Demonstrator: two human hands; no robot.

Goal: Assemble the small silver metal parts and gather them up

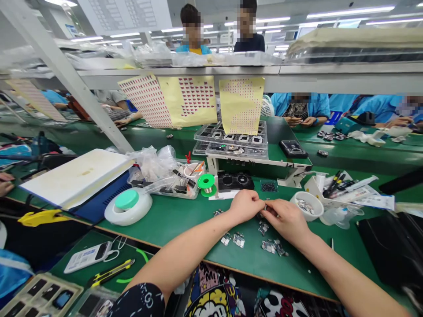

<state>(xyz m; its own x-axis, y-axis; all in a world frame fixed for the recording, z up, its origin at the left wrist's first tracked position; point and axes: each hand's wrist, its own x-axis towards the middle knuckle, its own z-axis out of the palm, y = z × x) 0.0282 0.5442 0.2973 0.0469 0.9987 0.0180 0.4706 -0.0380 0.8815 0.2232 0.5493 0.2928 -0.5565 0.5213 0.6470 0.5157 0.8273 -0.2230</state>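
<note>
My left hand (245, 205) and my right hand (287, 220) meet over the green bench (185, 224), their fingertips pinched together. Whatever sits between the fingers is mostly hidden and too small to name. Just below them lies a small metallic electronic part (263, 227). Nearer the bench edge rest more such parts (238, 240) on the left and a little cluster of parts (273, 247) on the right. A white bowl (308, 206) with small metal pieces in it stands right beside my right hand.
A green-ended solder spool (207, 185), a white tape roll (128, 207) and a clear tray of oddments (178, 189) stand left. Pens and syringes fill a white holder (343, 189) at right. Stacked plastic trays (231, 145) sit on a raised shelf. Several co-workers are across the bench.
</note>
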